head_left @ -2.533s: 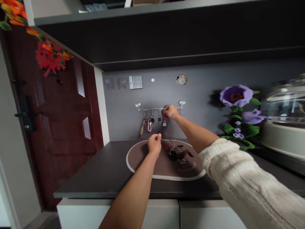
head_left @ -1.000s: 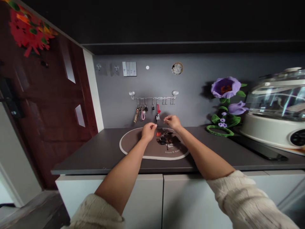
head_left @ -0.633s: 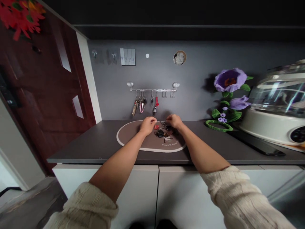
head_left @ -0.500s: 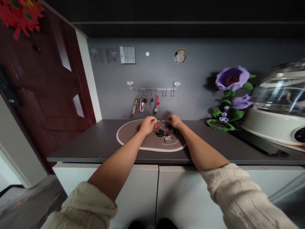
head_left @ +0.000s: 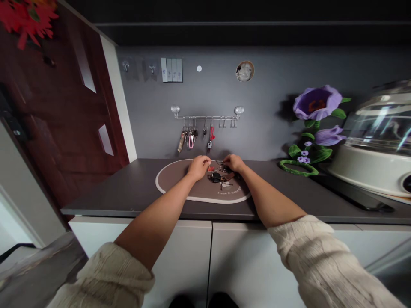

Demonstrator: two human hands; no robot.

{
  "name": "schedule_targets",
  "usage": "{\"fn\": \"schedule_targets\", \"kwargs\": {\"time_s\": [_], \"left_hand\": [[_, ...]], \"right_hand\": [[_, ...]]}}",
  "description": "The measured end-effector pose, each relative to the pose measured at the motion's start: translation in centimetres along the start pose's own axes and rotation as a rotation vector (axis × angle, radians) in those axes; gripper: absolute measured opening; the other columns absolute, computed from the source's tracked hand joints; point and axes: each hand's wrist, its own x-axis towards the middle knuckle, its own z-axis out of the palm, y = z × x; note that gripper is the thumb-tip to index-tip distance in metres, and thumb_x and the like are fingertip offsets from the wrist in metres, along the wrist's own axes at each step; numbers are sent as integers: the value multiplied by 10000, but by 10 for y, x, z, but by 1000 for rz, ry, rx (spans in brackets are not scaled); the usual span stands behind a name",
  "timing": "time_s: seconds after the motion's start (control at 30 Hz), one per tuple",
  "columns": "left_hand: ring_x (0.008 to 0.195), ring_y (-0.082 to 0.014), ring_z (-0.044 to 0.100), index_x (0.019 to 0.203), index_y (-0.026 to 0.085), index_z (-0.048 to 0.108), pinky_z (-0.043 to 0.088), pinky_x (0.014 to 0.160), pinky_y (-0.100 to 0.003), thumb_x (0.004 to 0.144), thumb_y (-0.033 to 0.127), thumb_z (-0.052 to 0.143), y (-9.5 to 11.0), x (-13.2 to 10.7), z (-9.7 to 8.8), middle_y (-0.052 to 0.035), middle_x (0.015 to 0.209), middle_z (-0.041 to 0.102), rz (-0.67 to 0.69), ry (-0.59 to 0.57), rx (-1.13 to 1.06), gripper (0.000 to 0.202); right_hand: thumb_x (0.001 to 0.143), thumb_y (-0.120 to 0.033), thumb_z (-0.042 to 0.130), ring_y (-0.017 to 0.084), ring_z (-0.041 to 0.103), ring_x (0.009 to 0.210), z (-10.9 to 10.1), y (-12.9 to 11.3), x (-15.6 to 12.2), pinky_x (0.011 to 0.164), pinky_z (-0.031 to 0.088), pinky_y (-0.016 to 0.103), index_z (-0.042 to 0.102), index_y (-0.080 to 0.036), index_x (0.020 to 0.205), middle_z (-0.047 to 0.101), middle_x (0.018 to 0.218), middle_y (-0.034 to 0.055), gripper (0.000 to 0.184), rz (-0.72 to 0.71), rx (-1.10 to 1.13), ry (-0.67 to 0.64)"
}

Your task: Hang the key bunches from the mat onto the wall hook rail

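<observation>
My left hand (head_left: 199,167) is over the mat with its fingers closed in a pinch. What it holds, if anything, is too small to make out. Just right of its fingertips lies a small red object (head_left: 211,169). Across from it, my right hand (head_left: 233,162) has its fingers closed at a bunch of keys (head_left: 224,168), partly hidden by the hand. Nearer me on the brown oval mat (head_left: 173,182) lie a dark round key fob (head_left: 215,176) and thin dark cords (head_left: 226,184).
Behind the mat, a clear hook rail (head_left: 207,117) on the wall carries several hanging key sets (head_left: 192,136) and a red strap (head_left: 212,134). Purple fabric flowers (head_left: 317,105), a dark flat phone-like slab (head_left: 356,194) and a white appliance (head_left: 369,164) stand or lie at right.
The view has shifted slightly. Both hands stay in nearly the same place over the mat, their fingers still closed, and the items between them look unmoved.
</observation>
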Motion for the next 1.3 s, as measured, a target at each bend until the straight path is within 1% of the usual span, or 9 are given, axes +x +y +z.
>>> {"fn": "schedule_targets", "kwargs": {"time_s": [0.13, 0.33, 0.47, 0.6, 0.67, 0.83, 0.97, 1.17, 1.3], "left_hand": [[715, -146, 515, 764, 161, 638, 381, 670, -246, 754, 188, 485, 0, 0, -1, -47, 747, 605, -11, -7, 0, 157], [716, -145, 512, 760, 160, 639, 384, 682, -250, 750, 184, 485, 0, 0, 0, -47, 750, 602, -19, 0, -2, 156], [722, -145, 513, 768, 154, 637, 388, 686, -251, 750, 178, 481, -1, 0, 0, -46, 752, 602, -15, 1, 2, 159], [732, -140, 517, 777, 154, 635, 394, 700, -249, 753, 175, 479, -1, 1, 0, -41, 763, 608, -15, -2, 10, 159], [731, -137, 517, 783, 158, 635, 397, 698, -247, 756, 186, 480, -1, 1, 0, -38, 768, 610, -26, -5, 14, 160], [724, -132, 516, 796, 162, 632, 400, 698, -249, 759, 194, 478, -2, 2, 2, -36, 773, 608, -34, 2, 11, 162], [731, -132, 517, 793, 158, 628, 398, 698, -248, 760, 192, 473, -2, 1, 4, -37, 779, 608, -36, 17, -20, 162], [714, -124, 519, 782, 160, 624, 401, 697, -246, 765, 204, 464, 1, 1, 7, -33, 780, 612, -7, 25, -91, 167], [719, -127, 521, 774, 158, 624, 401, 695, -247, 768, 216, 458, 3, 1, 10, -35, 777, 611, -8, 28, -118, 175]], "right_hand": [[695, -171, 584, 137, 588, 753, -1, -1, -1, 658, 402, 192, 680, -180, 781, 674, 833, 43, 130, -18, -7, 3], [698, -162, 574, 142, 582, 736, -4, -2, -2, 637, 391, 194, 679, -163, 774, 674, 814, 57, 130, -41, -11, -1], [696, -146, 569, 138, 581, 736, -8, -5, -4, 640, 390, 187, 677, -161, 758, 672, 810, 53, 126, -71, -1, 30], [697, -135, 562, 138, 581, 748, -13, -10, -5, 663, 396, 194, 665, -148, 795, 667, 833, 60, 143, -103, 45, 85], [699, -139, 560, 129, 574, 722, -15, -12, -7, 652, 397, 196, 655, -147, 803, 664, 814, 57, 142, -108, 98, 104], [708, -174, 541, 99, 529, 613, -18, -19, -11, 600, 387, 199, 624, -146, 782, 632, 691, 27, 115, -115, 278, 133], [699, -200, 524, 90, 486, 568, -20, -22, -12, 567, 368, 206, 604, -136, 752, 596, 643, 11, 115, -115, 431, 162], [662, -280, 539, 77, 433, 507, -19, -24, -12, 521, 360, 209, 585, -141, 714, 554, 591, -12, 156, -150, 745, 203], [635, -338, 560, 76, 432, 484, -21, -27, -9, 521, 389, 224, 574, -145, 707, 538, 567, -18, 206, -140, 940, 239]]}}
